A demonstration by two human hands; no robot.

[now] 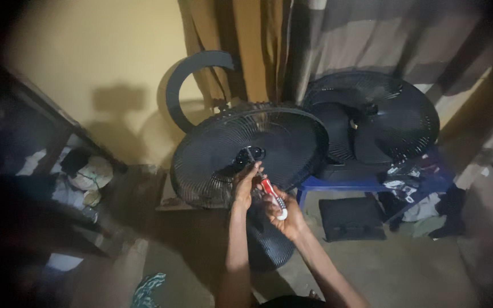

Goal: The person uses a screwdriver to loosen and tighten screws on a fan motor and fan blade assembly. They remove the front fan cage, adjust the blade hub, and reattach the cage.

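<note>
Both forearms rise from the bottom edge, and my right hand (288, 219) is clenched around the red-and-white handle of a screwdriver (269, 191), whose shaft slants up to the hub of the black fan grille (212, 165) tilted in front of me. My left hand (245, 185) pinches the shaft just below that hub, fingers closed on it. Beyond the grille, a second black fan (383, 120) rests on a blue stool (366, 183), a curved black ring piece (184, 80) leans against the yellow wall (98, 51), and striped curtains (372, 40) hang behind.
</note>
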